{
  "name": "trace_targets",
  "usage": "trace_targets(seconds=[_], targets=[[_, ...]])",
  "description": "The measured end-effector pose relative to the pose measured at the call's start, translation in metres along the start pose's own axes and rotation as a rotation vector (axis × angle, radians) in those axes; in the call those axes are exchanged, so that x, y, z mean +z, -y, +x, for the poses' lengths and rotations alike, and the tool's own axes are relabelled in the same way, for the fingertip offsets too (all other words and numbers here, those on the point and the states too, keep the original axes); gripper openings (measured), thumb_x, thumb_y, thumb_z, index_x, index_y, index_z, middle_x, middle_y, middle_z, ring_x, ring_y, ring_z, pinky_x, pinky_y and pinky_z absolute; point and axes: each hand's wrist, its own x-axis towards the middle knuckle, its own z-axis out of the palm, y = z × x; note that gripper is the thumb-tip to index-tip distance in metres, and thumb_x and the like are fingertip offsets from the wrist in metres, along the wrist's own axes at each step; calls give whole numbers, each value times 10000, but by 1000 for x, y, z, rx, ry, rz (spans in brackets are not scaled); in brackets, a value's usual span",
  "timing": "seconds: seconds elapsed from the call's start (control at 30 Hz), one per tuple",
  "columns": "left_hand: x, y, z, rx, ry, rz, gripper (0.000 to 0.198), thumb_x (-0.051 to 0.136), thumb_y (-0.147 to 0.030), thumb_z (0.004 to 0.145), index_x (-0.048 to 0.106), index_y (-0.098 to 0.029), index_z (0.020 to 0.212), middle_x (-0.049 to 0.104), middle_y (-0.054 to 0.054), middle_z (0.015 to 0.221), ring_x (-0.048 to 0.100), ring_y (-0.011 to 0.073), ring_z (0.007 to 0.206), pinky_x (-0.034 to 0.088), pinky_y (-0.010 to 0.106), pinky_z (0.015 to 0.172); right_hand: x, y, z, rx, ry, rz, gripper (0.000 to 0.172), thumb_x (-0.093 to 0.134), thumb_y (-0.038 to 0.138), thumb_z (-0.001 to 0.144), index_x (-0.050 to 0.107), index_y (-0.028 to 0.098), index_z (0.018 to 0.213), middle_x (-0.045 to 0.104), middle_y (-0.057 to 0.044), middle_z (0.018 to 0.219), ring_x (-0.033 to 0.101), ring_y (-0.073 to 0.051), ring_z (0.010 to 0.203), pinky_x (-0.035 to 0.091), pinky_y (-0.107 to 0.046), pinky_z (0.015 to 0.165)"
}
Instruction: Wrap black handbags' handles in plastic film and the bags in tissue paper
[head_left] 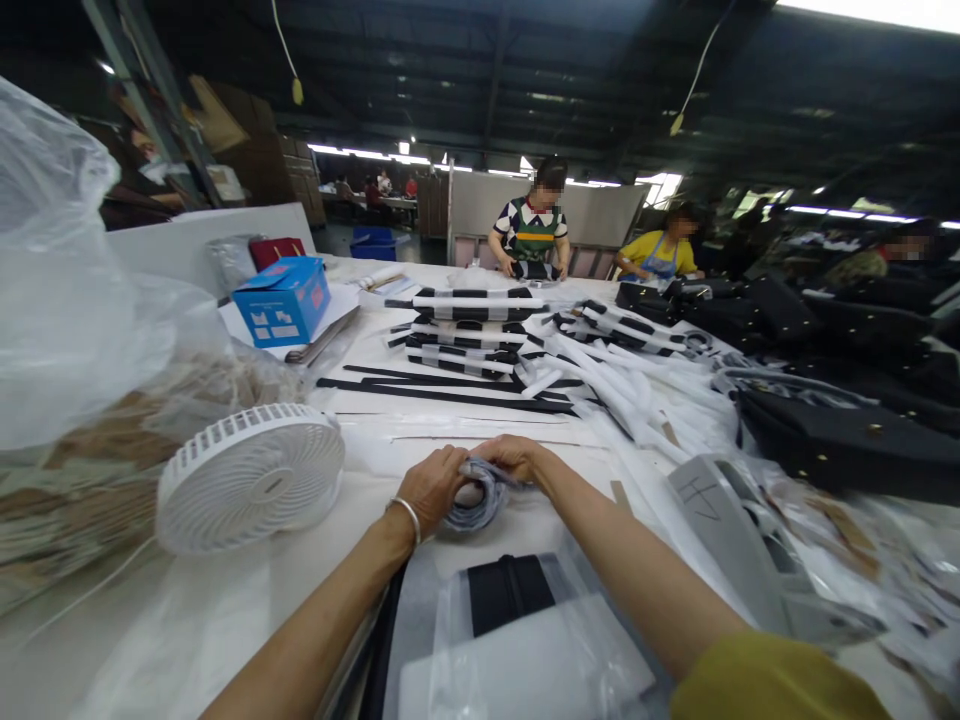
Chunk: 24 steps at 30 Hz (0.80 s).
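Both my hands meet at the middle of the white table [300,570]. My left hand [433,487], with a silver bangle on its wrist, and my right hand [516,457] are closed together on a small coiled roll of pale wrapped strap [478,497]. Just below them lies a black folded piece [508,592] partly inside thin white wrapping. Beyond my hands, long black straps [450,392] lie flat, and stacks of black straps wrapped in white [472,330] stand further back.
A white round fan [251,475] lies at the left, beside clear plastic bags [67,300] of brown material. A blue box [283,301] sits at the back left. Black bags [840,440] pile at the right. Two people work at the far side.
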Motion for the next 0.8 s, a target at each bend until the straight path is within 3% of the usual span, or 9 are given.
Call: trace_targets(seconds=[0.1, 0.33, 0.47, 0.6, 0.8], targets=[[-1, -1, 0, 21, 10, -32, 192, 412, -307, 990, 569, -201, 1020, 613, 52, 950, 590, 191, 923, 488, 300, 825, -1, -2, -1, 6, 5, 6, 122, 629, 64, 732, 616, 144, 641, 650, 13, 572, 590, -105, 522, 519, -197, 603], [2, 3, 2, 47, 22, -114, 139, 475, -251, 956, 557, -219, 1064, 586, 39, 1055, 591, 156, 980, 494, 263, 869, 0, -5, 12, 60, -43, -28, 136, 591, 16, 668, 591, 127, 589, 618, -5, 487, 543, -108, 437, 486, -194, 490], [4, 5, 2, 27, 20, -124, 258, 522, -205, 912, 539, -217, 1170, 571, 48, 1121, 598, 167, 999, 503, 271, 875, 7, -5, 23, 47, -137, -10, 111, 614, 73, 667, 570, 149, 601, 600, 3, 472, 571, -133, 461, 501, -213, 482], [4, 4, 1, 18, 17, -115, 381, 516, -165, 886, 501, -243, 1259, 548, 42, 1176, 601, 159, 983, 504, 264, 868, 16, -6, 30, -17, -262, 20, 97, 644, 111, 650, 566, 161, 624, 566, 23, 448, 571, -142, 472, 515, -232, 495], [5, 4, -2, 24, -1, -74, 407, 508, -141, 854, 509, -244, 1248, 577, 36, 1048, 590, 181, 940, 502, 275, 789, 21, -9, 30, -156, -380, 28, 106, 627, 81, 579, 565, 165, 598, 533, 49, 442, 516, -124, 455, 467, -234, 464]])
